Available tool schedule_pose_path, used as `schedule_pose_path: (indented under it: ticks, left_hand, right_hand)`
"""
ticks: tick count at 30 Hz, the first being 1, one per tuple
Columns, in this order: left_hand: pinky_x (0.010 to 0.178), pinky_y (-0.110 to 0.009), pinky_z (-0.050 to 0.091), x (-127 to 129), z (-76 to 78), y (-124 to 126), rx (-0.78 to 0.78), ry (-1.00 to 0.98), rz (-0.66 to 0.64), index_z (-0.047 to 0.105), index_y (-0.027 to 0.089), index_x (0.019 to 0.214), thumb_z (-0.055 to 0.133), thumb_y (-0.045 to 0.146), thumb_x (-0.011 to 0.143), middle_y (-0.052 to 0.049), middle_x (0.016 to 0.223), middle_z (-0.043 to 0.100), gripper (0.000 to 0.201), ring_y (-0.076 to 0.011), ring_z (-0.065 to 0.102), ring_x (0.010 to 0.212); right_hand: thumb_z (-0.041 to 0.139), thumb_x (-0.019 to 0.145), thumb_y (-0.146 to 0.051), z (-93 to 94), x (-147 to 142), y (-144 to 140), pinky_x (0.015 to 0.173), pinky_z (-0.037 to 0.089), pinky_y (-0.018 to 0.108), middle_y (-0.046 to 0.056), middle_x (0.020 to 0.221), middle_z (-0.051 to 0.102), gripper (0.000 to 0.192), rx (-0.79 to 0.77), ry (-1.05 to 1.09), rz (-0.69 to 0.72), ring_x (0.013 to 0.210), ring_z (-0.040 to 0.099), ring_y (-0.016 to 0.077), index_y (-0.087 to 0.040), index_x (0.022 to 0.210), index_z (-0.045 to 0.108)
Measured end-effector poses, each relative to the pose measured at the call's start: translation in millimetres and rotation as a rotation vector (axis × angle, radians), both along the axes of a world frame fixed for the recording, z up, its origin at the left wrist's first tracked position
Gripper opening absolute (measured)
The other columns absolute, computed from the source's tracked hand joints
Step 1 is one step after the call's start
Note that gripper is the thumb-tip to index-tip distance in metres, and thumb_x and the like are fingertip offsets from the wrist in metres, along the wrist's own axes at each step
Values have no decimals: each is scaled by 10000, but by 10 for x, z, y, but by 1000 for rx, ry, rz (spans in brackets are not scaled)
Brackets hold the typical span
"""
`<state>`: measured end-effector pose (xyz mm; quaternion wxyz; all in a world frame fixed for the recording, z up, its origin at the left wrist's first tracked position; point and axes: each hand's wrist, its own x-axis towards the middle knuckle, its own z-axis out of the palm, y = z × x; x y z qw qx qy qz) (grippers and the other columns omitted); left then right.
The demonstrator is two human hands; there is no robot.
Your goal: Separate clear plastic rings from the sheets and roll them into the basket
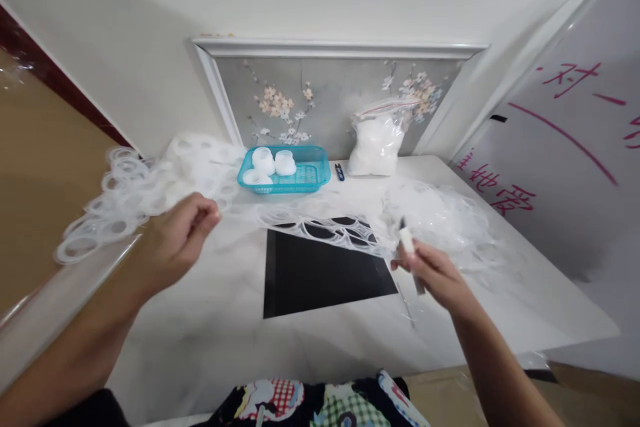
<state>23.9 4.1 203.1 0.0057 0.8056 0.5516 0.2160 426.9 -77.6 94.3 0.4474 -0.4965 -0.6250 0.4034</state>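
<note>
My left hand (177, 233) is closed on the end of a thin translucent plastic sheet full of round holes (320, 227), which stretches across the white table (210, 320) over a black square mat (320, 273). My right hand (433, 273) grips a small white-handled cutting tool (407, 240) at the sheet's right end. A heap of the same ringed plastic scrap (125, 193) hangs off the table's left side.
A turquoise basket (313, 177) holding three white round cups stands at the back. A zip bag of white material (375, 140) leans on a flower painting (325, 100). Small blue snips (340, 172) lie between them. Clear plastic film (440, 213) is piled at right. A whiteboard (565, 147) stands right.
</note>
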Motion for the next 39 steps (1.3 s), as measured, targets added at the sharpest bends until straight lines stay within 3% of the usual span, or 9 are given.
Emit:
schedule_pose_path:
  ticks: [4,8,13,16,20,24,29,34,39]
  left_hand:
    - [675,-299,465,119,290,63,218,-328,32,530,247,907,456,437,922,21,816,523,204,-155,523,730]
    - [649,-274,457,192,494,64,342,-386,25,561,220,911,541,398,889,38,773,511,181,-121,520,688]
    - [636,-243,441,231,449,320,333,-219,-37,597,186,900,497,373,898,30,790,544,212,-108,514,691]
    - [702,-265,452,255,225,696,229,-148,-74,600,164,887,480,354,893,12,802,567,225,-122,522,716]
    - [756,-271,460,342,-217,1223,6,-42,-70,637,163,910,521,297,866,-25,894,622,182,-149,568,768]
    - [799,-292,474,425,-676,1411,-135,79,40,637,215,1114,506,306,895,-47,1117,636,271,-210,631,943]
    - [821,-321,499,352,-1153,974,-276,226,-96,578,222,1251,468,383,943,-70,1303,583,365,-253,615,1097]
    - [889,-368,505,210,-1580,338,-299,188,-311,659,218,1167,461,441,965,-86,1203,658,360,-248,599,1116]
    - [1030,-462,415,92,-1785,20,-298,174,-406,619,295,1283,450,503,976,-43,1394,561,408,-286,471,1301]
  right_hand:
    - [634,882,-429,499,50,51,657,501,322,9,721,538,253,283,343,-135,685,543,154,-221,740,654]
    - [697,839,-355,946,-37,44,649,515,330,3,749,532,165,357,503,-304,613,527,120,-221,744,678]
    - [723,799,-341,1026,-28,392,702,536,328,-25,748,531,185,310,521,-360,598,555,97,-199,722,633]
    - [744,747,-433,797,17,841,721,549,308,-40,707,531,296,238,459,-389,579,542,82,-193,683,582]
    - [697,698,-599,271,41,1441,700,535,286,-43,658,534,412,127,299,-389,600,559,104,-203,698,584]
    - [625,679,-698,-257,41,1704,698,520,327,1,663,583,506,-1,68,-356,682,608,175,-193,709,610]
    - [570,747,-667,-618,-25,1468,656,495,332,70,768,678,545,-62,-19,-402,670,610,192,-142,855,666]
    - [705,723,-527,-684,-410,1128,566,493,309,56,878,731,776,-225,258,-243,578,625,167,-217,1385,445]
    - [631,802,-440,-596,-949,1050,872,549,415,98,1261,656,418,-381,604,95,1050,681,270,-236,1167,632]
